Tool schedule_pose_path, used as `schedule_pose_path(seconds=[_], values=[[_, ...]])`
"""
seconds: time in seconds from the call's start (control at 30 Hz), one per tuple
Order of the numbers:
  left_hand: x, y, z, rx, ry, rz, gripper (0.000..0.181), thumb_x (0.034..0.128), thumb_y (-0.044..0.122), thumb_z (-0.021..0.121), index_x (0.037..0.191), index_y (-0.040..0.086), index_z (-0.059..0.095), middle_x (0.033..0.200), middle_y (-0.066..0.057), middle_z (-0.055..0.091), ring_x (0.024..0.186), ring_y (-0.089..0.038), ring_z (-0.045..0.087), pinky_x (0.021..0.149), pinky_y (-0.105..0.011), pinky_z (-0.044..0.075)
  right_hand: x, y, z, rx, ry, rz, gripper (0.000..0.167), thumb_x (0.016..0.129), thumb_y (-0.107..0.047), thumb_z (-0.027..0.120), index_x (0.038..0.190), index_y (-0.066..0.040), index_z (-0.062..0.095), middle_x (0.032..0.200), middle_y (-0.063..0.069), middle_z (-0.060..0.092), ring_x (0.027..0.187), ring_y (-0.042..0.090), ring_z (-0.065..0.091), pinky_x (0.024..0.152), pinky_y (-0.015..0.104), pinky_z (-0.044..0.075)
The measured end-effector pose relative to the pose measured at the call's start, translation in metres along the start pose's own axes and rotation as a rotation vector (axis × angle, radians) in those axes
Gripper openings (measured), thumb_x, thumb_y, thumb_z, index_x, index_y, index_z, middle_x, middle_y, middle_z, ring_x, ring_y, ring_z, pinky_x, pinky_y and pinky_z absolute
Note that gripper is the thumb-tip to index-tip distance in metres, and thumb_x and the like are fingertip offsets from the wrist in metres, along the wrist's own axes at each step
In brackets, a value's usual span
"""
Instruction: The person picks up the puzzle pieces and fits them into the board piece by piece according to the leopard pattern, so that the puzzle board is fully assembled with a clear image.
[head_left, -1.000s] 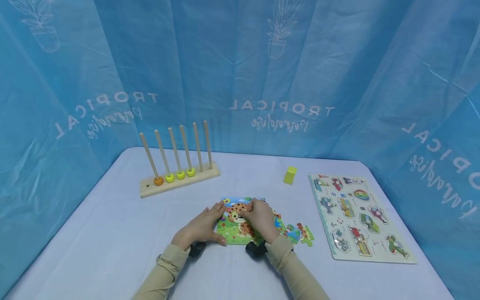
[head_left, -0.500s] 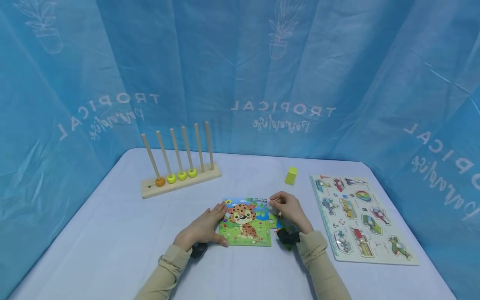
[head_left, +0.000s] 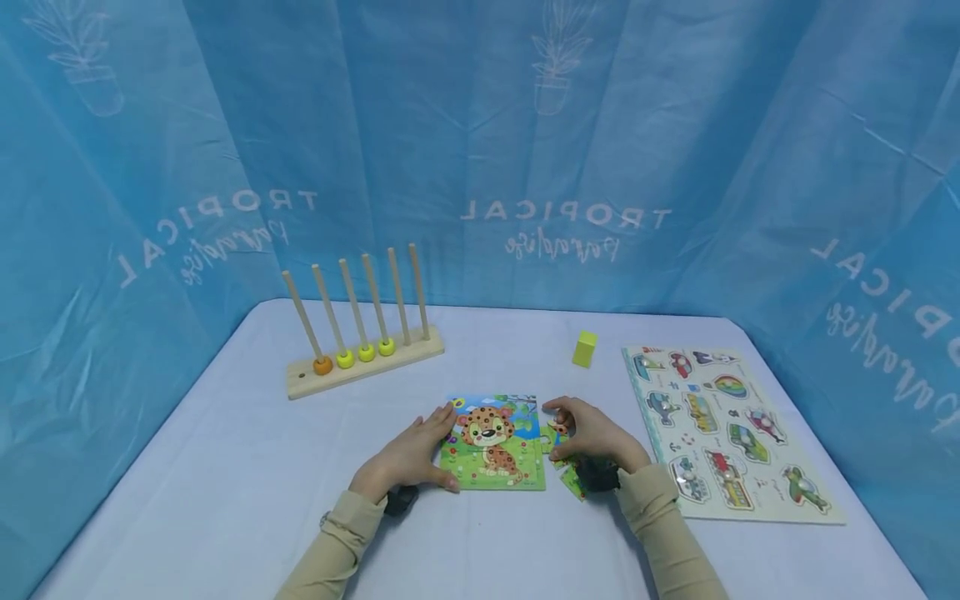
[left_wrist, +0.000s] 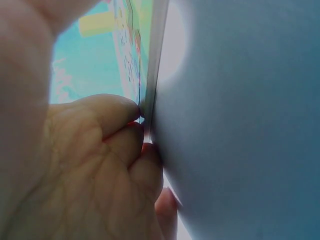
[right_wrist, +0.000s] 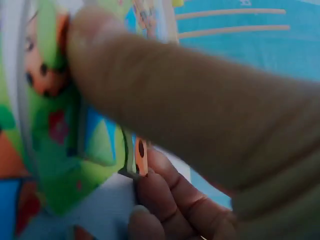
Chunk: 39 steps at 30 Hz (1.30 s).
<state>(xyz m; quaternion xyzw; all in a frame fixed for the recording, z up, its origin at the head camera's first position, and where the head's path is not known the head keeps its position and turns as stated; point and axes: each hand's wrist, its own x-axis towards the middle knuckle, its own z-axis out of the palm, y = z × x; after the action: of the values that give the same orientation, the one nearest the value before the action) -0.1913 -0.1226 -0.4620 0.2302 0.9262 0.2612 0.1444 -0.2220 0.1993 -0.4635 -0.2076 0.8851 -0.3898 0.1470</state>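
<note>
A leopard picture puzzle lies flat on the white table in front of me. My left hand rests at its left side, fingers extended and touching the edge; in the left wrist view, fingertips meet the puzzle's thin side. Just right of the puzzle, my right hand has its thumb and fingers curled around loose puzzle pieces. Up close, the right thumb lies against a spotted orange-and-green piece, with fingertips at another piece's edge. The palm hides part of the pile.
A wooden peg counting stand with an orange bead and several yellow ones stands at back left. A yellow-green block sits at the back. To the right lies a vehicle peg puzzle board, close to the right sleeve. Blue curtains surround the table.
My right hand has left the leopard puzzle's surface and moved right to the loose pieces, its fingers curling around them. The left hand has stayed at the puzzle's left edge.
</note>
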Motion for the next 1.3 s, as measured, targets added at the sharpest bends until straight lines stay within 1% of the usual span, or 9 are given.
schedule_pose_path(seconds=[0.1,0.3,0.6,0.7,0.9,1.0,1.1,1.2,1.3], values=[[0.001,0.000,0.001,0.002,0.002,0.002,0.113,0.0677,0.039,0.085,0.152,-0.001,0.022,0.161,-0.019,0.016,0.150,-0.034,0.018,0.125,-0.051,0.013,0.001,-0.001,0.003,-0.038,0.040,0.056,0.056,0.073,-0.010,0.084,0.123,-0.005,0.060,0.099,0.008,0.055,0.085,0.018,0.048,0.073,0.032,0.047],[0.002,-0.001,0.001,0.010,0.000,-0.004,0.113,0.0679,0.040,0.085,0.152,-0.002,0.022,0.161,-0.018,0.015,0.150,-0.033,0.017,0.125,-0.051,0.012,0.004,-0.004,0.006,-0.008,0.114,0.190,0.040,0.078,-0.011,0.080,0.111,-0.008,0.059,0.083,0.007,0.058,0.067,0.018,0.048,0.057,0.028,0.040],[0.000,-0.001,0.000,-0.004,0.005,-0.001,0.112,0.0682,0.039,0.085,0.152,-0.002,0.023,0.161,-0.019,0.016,0.150,-0.033,0.017,0.125,-0.052,0.013,0.005,-0.011,0.005,0.008,0.202,0.215,0.016,0.093,-0.014,0.062,0.100,-0.006,0.050,0.070,0.004,0.046,0.058,0.016,0.045,0.051,0.025,0.037],[0.000,-0.001,0.000,-0.004,0.004,-0.004,0.112,0.0682,0.039,0.085,0.152,-0.002,0.023,0.161,-0.018,0.016,0.150,-0.033,0.017,0.125,-0.052,0.013,0.006,-0.012,0.006,0.022,0.254,0.200,0.016,0.092,-0.014,0.063,0.096,-0.007,0.049,0.069,0.003,0.049,0.056,0.015,0.049,0.050,0.025,0.040],[0.001,-0.001,0.002,-0.007,0.006,0.001,0.112,0.0683,0.039,0.085,0.152,-0.002,0.023,0.161,-0.019,0.016,0.150,-0.034,0.017,0.125,-0.052,0.013,0.008,-0.009,0.009,-0.003,0.261,0.123,0.019,0.090,-0.016,0.068,0.083,-0.008,0.052,0.067,0.000,0.036,0.058,0.013,0.032,0.056,0.025,0.030],[0.001,-0.001,0.002,-0.010,0.004,0.006,0.112,0.0683,0.039,0.085,0.152,-0.002,0.023,0.161,-0.019,0.016,0.150,-0.034,0.017,0.125,-0.052,0.012,0.009,-0.009,0.012,0.025,0.259,0.088,0.011,0.089,-0.018,0.070,0.092,-0.010,0.063,0.070,-0.002,0.048,0.059,0.013,0.035,0.055,0.024,0.032],[0.001,-0.001,0.002,-0.008,0.003,0.007,0.112,0.0684,0.039,0.085,0.152,-0.002,0.023,0.162,-0.018,0.015,0.150,-0.033,0.016,0.125,-0.052,0.012,0.011,-0.011,0.015,0.071,0.250,0.051,0.021,0.089,-0.018,0.071,0.108,-0.011,0.067,0.079,0.003,0.060,0.061,0.011,0.044,0.052,0.023,0.038],[0.002,-0.002,0.002,-0.002,0.001,0.008,0.112,0.0688,0.040,0.085,0.152,-0.002,0.023,0.162,-0.018,0.015,0.150,-0.033,0.016,0.125,-0.053,0.012,0.013,-0.014,0.020,0.115,0.220,0.020,0.028,0.090,-0.020,0.069,0.117,-0.013,0.066,0.082,0.006,0.063,0.060,0.012,0.048,0.050,0.023,0.042],[0.002,-0.003,0.002,0.001,0.002,0.007,0.111,0.0689,0.040,0.085,0.152,-0.002,0.023,0.162,-0.017,0.015,0.150,-0.033,0.016,0.125,-0.053,0.013,0.014,-0.017,0.027,0.136,0.174,0.015,0.026,0.093,-0.021,0.065,0.118,-0.013,0.066,0.078,0.006,0.063,0.056,0.012,0.047,0.047,0.025,0.043]])
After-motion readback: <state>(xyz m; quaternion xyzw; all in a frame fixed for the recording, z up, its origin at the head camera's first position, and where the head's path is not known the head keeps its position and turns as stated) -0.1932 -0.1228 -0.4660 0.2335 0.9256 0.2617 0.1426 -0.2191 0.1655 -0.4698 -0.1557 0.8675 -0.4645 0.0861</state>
